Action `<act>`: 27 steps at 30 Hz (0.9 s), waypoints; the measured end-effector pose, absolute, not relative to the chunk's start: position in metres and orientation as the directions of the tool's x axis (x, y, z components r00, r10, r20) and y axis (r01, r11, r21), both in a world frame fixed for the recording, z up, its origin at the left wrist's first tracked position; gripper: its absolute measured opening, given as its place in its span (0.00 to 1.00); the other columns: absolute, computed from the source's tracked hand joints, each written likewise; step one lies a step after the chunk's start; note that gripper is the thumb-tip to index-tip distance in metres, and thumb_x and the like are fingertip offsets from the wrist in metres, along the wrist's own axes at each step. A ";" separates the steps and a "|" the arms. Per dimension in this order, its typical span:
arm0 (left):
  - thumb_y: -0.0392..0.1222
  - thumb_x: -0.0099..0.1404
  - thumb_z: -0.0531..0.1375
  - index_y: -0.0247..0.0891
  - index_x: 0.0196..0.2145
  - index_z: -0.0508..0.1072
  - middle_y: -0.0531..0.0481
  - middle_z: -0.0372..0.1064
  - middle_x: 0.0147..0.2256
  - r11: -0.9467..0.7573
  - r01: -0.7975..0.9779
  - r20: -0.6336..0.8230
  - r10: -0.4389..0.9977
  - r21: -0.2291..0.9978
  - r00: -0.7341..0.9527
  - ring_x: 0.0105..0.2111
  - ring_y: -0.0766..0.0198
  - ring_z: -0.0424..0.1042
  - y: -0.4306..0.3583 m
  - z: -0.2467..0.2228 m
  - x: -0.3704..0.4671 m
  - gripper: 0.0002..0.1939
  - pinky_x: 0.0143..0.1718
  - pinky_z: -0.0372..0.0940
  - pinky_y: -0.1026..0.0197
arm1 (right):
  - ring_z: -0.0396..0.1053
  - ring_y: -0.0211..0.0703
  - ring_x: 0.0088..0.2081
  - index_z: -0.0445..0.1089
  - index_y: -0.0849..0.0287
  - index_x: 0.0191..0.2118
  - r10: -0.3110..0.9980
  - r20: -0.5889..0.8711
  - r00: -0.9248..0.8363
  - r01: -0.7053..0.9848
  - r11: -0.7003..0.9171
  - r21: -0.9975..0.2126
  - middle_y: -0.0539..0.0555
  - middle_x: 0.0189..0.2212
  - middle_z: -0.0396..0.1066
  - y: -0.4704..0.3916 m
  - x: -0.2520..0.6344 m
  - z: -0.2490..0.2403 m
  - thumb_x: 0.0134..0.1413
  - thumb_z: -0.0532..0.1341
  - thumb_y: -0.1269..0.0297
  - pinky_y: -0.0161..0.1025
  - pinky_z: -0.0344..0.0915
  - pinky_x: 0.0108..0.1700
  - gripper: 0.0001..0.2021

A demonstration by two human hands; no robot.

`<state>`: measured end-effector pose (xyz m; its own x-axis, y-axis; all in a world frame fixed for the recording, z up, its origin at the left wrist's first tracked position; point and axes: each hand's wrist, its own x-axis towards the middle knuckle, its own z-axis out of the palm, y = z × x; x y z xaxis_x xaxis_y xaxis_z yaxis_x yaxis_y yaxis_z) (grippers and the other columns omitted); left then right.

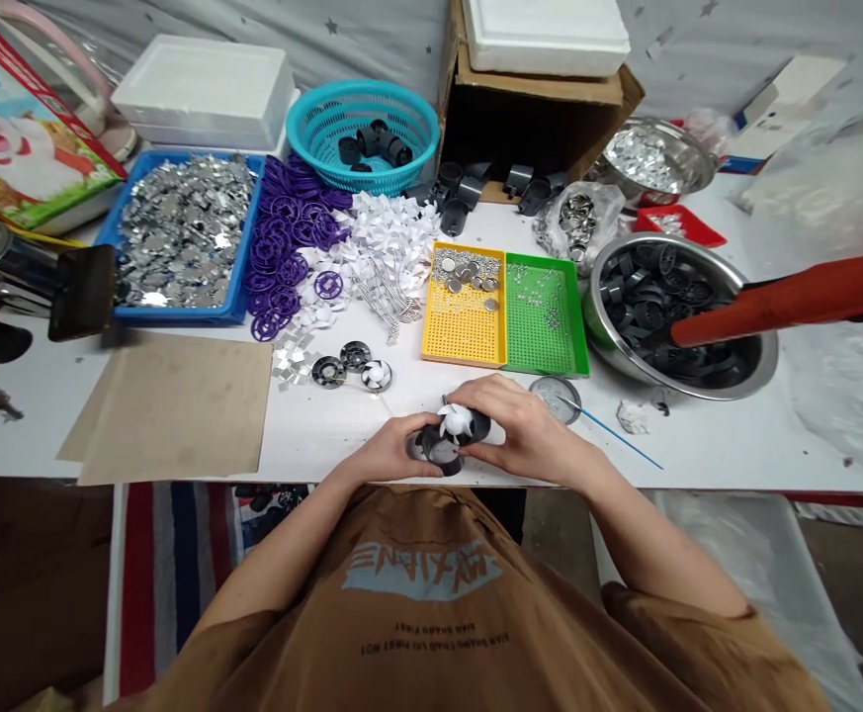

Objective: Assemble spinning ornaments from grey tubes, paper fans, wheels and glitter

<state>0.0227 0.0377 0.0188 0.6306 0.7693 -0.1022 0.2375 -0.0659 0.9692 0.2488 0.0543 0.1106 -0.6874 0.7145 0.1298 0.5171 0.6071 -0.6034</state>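
Observation:
At the table's front edge, my left hand (390,450) has its fingers round a dark grey cylindrical housing (446,457). My right hand (524,430) grips a second dark housing (479,425), in which a white fan rotor (456,423) shows. The two pieces are side by side, close together or touching. Beyond my hands lie round black parts (328,372), one of them with a white fan (377,375). A shallow round dish (556,399) sits just past my right hand, a thin blue stick (616,432) leaning on it.
Behind are a yellow tray (465,331), a green tray (560,341), purple rings (275,247), white fans (401,232) and a turquoise basket (312,119). A steel bowl (753,371) with an orange-red bar (794,302) over it stands right; a blue tray (242,297) and cardboard (179,410) lie left.

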 end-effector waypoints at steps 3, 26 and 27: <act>0.46 0.49 0.71 0.35 0.48 0.69 0.46 0.72 0.43 -0.114 0.285 -0.080 0.802 0.952 0.592 0.44 0.55 0.71 0.038 0.019 0.029 0.30 0.47 0.66 0.55 | 0.66 0.51 0.46 0.64 0.57 0.52 0.720 0.100 -0.687 0.519 0.581 -0.627 0.58 0.42 0.72 0.049 0.243 0.108 0.51 0.66 0.65 0.48 0.66 0.47 0.22; 0.44 0.52 0.68 0.37 0.42 0.68 0.49 0.68 0.38 -0.265 0.399 0.034 0.866 0.878 0.500 0.38 0.59 0.70 0.033 0.026 0.045 0.21 0.39 0.66 0.59 | 0.66 0.52 0.47 0.63 0.56 0.52 0.874 0.215 -0.436 0.565 0.451 -0.691 0.58 0.44 0.71 0.029 0.236 0.071 0.49 0.68 0.58 0.49 0.66 0.47 0.25; 0.45 0.52 0.68 0.37 0.40 0.68 0.50 0.68 0.36 -0.263 0.420 0.023 0.868 0.869 0.497 0.37 0.59 0.70 0.033 0.026 0.046 0.19 0.38 0.66 0.59 | 0.66 0.52 0.47 0.62 0.56 0.54 0.881 0.217 -0.420 0.576 0.444 -0.686 0.59 0.45 0.71 0.029 0.236 0.069 0.49 0.68 0.58 0.49 0.67 0.47 0.26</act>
